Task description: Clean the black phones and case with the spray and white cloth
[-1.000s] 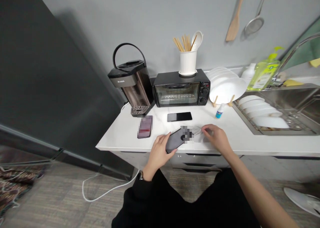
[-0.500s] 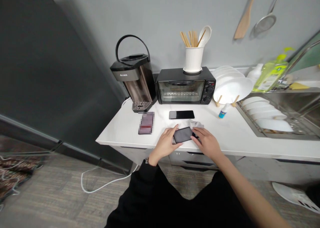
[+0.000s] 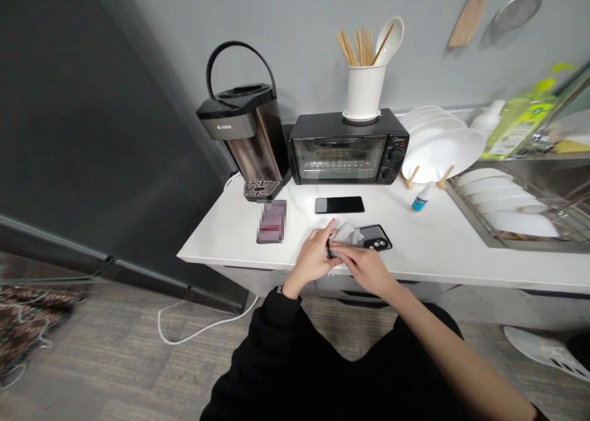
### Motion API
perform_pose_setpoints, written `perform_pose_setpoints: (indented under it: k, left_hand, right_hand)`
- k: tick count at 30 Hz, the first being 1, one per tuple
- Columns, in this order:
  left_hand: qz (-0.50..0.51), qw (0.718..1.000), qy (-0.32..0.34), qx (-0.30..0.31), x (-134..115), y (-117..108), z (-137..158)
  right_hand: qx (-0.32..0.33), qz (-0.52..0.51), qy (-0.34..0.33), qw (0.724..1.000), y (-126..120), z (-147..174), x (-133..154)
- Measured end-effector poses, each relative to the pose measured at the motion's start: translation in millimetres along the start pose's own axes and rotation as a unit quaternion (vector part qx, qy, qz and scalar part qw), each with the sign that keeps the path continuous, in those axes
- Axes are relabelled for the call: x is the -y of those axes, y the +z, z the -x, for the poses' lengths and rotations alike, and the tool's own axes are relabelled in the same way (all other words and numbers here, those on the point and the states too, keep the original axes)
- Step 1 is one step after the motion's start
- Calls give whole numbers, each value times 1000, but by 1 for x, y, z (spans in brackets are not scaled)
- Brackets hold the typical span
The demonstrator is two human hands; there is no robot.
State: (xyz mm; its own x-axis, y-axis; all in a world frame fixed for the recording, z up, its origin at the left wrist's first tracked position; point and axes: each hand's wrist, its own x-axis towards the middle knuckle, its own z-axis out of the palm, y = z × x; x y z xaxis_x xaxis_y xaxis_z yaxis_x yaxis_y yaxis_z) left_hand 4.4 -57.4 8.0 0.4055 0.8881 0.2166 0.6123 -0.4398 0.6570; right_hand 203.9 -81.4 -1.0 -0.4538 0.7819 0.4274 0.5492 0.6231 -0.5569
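A grey cloth (image 3: pixel 345 232) is bunched over the phone between my hands, and only a dark edge of that phone shows. My left hand (image 3: pixel 314 256) grips the phone from the left, thumb up along its side. Fingers of my right hand (image 3: pixel 369 270) press the cloth onto it from the right. Just beyond my right fingers lies a black-rimmed phone case (image 3: pixel 372 233) with round camera rings; I cannot tell if it is empty. Another black phone (image 3: pixel 340 204) rests screen up on the counter. To the left is a blurred-out purplish rectangular item (image 3: pixel 271 222).
A hot-water dispenser (image 3: pixel 246 135) and a toaster oven (image 3: pixel 345 153) stand along the wall. A utensil cup (image 3: pixel 364 92) sits on the oven. To the right are a small spray bottle (image 3: pixel 423 198), racked plates (image 3: pixel 442 153) and a sink (image 3: pixel 488 236) with dishes.
The phone screen has become covered by the cloth, which my right hand has brought over from behind it. My right hand has shifted left, exposing the case. The view has tilted slightly.
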Motion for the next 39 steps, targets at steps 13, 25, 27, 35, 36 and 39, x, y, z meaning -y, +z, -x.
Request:
perform_pose_setpoints:
  k: [13,25,27,35,36,39]
  left_hand:
    - [-13,1000,21,18,1,-1,-1]
    - [-35,999,19,13,-5,2,-3]
    - [-34,999,25,14,-4,2,-4]
    - [-64,998,-2,30,0,3,-4]
    - [-62,998,-2,27,-2,2,-3]
    - [-58,998,-3,19,-8,0,-3]
  right_hand:
    - [47,114,-10,992,9,0,11]
    - [-44,245,83,965,-33,26,-39]
    - [-55,243,90,964,-13,15,-23]
    - [23,165,-1,986,14,10,24]
    - [35,169,-8,985,4,16,17]
    - [32,228,0,973,-31,32,-13]
